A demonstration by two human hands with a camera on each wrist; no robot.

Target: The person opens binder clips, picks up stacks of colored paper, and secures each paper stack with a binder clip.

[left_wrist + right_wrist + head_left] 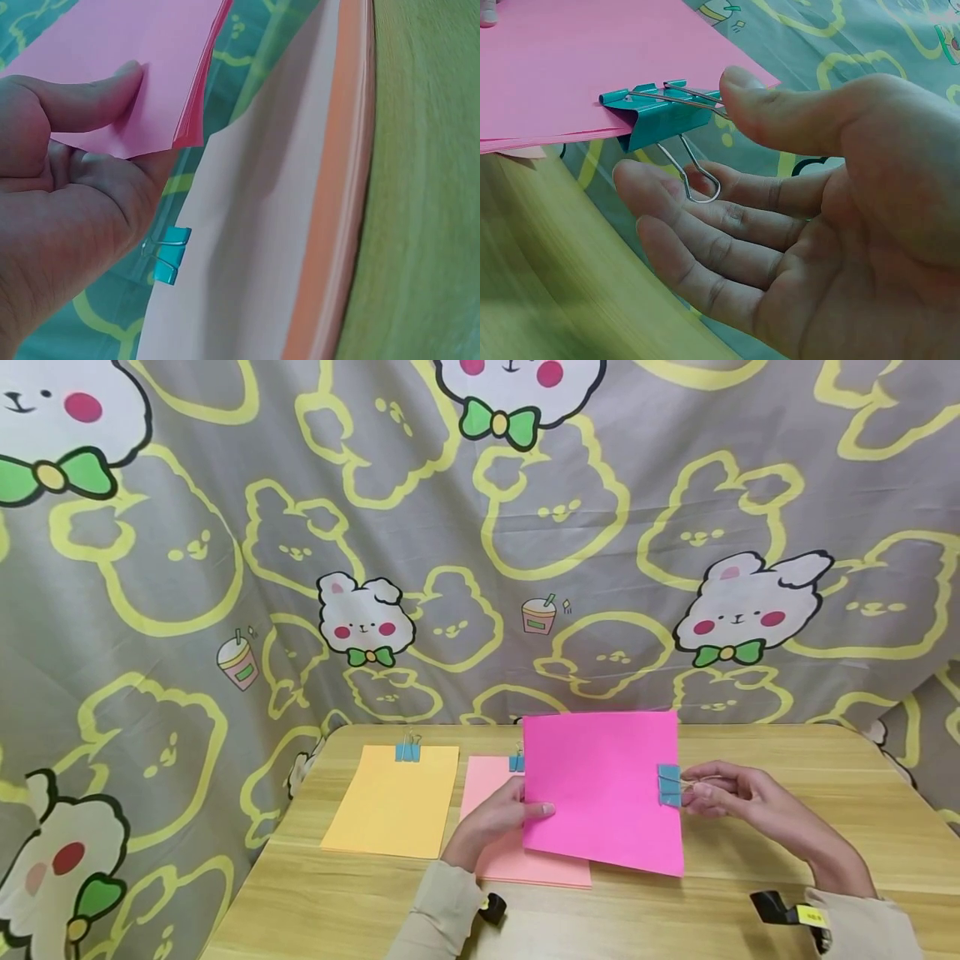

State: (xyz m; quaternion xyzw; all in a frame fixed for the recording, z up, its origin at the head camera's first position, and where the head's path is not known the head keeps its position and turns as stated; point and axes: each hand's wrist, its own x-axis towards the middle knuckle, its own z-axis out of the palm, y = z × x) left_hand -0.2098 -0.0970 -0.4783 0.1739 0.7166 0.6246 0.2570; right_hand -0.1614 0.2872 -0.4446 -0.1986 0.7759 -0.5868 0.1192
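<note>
My left hand (498, 814) grips a stack of bright pink paper sheets (596, 789) at its left edge, the thumb on top and the fingers beneath. The stack is held raised and tilted over the table. On its right edge sits a teal binder clip (664, 116) with its two wire handles spread apart. My right hand (780, 217) is at these handles: its thumb tip rests on the upper handle, and the bent fingers lie around the lower one. Partly hidden under the raised stack, a lighter pink paper stack (532, 864) lies on the table, a teal clip (517, 763) at its top edge.
To the left on the wooden table (285, 893) lies a yellow-orange paper stack (393, 806), with a teal binder clip (407, 752) at its top edge. A grey curtain (465, 543) with rabbit drawings hangs behind the table and along its left side.
</note>
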